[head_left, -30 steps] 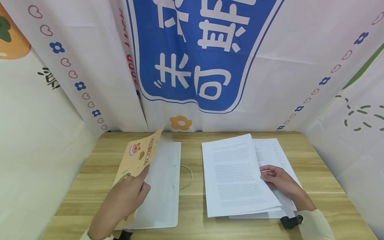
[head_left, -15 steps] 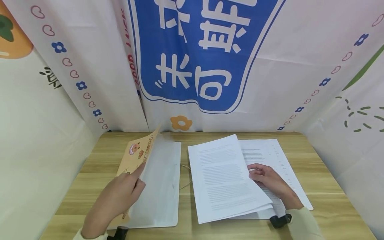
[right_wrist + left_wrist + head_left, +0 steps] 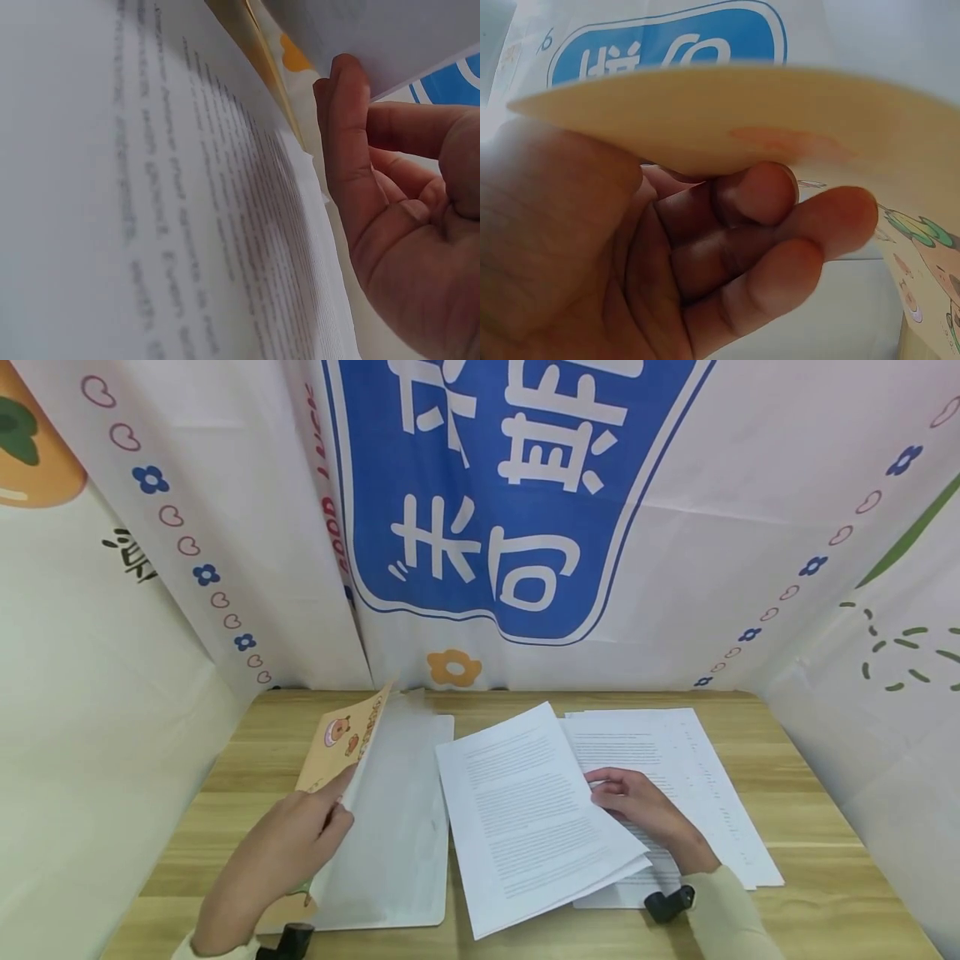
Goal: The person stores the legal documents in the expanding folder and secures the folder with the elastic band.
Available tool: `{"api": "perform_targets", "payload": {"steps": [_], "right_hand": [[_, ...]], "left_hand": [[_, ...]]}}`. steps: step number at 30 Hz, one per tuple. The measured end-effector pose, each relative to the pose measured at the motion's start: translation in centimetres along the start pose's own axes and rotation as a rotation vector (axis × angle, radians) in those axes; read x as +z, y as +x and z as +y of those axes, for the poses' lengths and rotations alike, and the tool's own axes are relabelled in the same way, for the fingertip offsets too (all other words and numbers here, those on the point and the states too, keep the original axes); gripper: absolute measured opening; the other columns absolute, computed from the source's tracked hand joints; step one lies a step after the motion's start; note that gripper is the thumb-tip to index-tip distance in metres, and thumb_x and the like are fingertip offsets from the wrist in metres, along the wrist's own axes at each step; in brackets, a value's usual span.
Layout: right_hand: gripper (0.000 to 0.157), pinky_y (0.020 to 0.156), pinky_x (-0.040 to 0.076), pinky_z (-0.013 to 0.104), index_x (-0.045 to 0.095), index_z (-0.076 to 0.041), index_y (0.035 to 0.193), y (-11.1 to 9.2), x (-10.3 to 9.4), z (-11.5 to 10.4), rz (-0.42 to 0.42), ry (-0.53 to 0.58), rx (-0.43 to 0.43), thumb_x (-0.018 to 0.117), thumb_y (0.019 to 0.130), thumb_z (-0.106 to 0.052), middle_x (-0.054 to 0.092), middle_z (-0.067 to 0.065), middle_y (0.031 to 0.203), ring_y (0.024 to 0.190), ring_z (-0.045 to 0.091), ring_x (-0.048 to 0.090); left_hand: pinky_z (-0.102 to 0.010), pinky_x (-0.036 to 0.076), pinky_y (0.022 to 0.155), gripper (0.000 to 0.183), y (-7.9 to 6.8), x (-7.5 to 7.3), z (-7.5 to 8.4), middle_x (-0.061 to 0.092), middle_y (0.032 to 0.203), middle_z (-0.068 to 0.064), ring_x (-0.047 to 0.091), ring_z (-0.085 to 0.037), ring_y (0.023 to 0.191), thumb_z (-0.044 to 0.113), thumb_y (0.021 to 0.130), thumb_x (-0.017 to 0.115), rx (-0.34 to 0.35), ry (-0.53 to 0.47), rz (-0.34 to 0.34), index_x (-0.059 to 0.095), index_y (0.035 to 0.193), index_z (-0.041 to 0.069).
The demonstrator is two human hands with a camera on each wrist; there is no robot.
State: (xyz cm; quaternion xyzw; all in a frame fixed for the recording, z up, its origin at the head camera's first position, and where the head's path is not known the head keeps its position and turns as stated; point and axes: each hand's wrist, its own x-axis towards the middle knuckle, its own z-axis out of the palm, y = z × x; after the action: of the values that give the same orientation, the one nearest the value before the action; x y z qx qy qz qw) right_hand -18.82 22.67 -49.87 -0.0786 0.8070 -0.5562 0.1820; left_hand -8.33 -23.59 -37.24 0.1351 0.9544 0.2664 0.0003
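At the left of the head view, my left hand [image 3: 281,847] holds up the tan, cartoon-printed cover of a folder [image 3: 348,731]. In the left wrist view the cover [image 3: 667,116] arches over the curled fingers [image 3: 780,277]. The folder's whitish inner side [image 3: 397,827] lies exposed to the right of it. My right hand [image 3: 645,806] pinches a few printed sheets [image 3: 525,818] by their right edge, tilted, with their left corner over the folder's right edge. The right wrist view shows the thumb and fingers [image 3: 349,127] at the lifted paper [image 3: 360,37].
More printed sheets [image 3: 697,777] lie slightly fanned on the wooden table [image 3: 810,860], under and right of my right hand. A white printed cloth [image 3: 720,527] hangs along the table's back edge, with similar cloths at both sides.
My right hand has carried the held sheets leftward from the stack to the folder's edge, and the sheets left behind have spread. My left hand has drawn the cover slightly left.
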Motion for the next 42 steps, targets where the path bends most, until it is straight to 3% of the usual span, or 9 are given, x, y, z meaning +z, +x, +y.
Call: {"api": "perform_targets", "payload": {"steps": [9,22,42], "right_hand": [[0.033,0.073,0.051,0.028,0.066,-0.002,0.130,0.4,0.3,-0.4,0.010,-0.043,-0.042,0.067,0.099,-0.013,0.072,0.008,0.097,0.086,0.022,0.065],[0.032,0.070,0.051,0.029,0.066,0.000,0.130,1.5,-0.4,-1.0,0.060,-0.053,-0.034,0.066,0.099,-0.009,0.071,0.008,0.098,0.086,0.021,0.062],[0.032,0.073,0.055,0.032,0.066,-0.002,0.131,3.2,0.4,-1.0,-0.040,0.013,-0.002,0.065,0.100,-0.011,0.071,0.010,0.102,0.086,0.023,0.067]], "left_hand": [[-0.024,0.032,0.042,0.051,0.0,-0.2,-0.2,0.032,0.055,0.015,0.029,-0.002,0.045,0.005,0.100,0.052,0.012,0.005,0.013,0.047,0.149,-0.008],[-0.022,0.029,0.042,0.051,0.0,-0.4,-0.2,0.028,0.055,0.018,0.025,0.000,0.045,0.003,0.100,0.050,0.033,-0.012,0.004,0.047,0.149,-0.009],[-0.022,0.028,0.043,0.049,0.3,-0.7,-0.2,0.026,0.055,0.018,0.023,0.000,0.046,0.003,0.100,0.049,0.042,0.001,-0.010,0.049,0.147,-0.009]]}}
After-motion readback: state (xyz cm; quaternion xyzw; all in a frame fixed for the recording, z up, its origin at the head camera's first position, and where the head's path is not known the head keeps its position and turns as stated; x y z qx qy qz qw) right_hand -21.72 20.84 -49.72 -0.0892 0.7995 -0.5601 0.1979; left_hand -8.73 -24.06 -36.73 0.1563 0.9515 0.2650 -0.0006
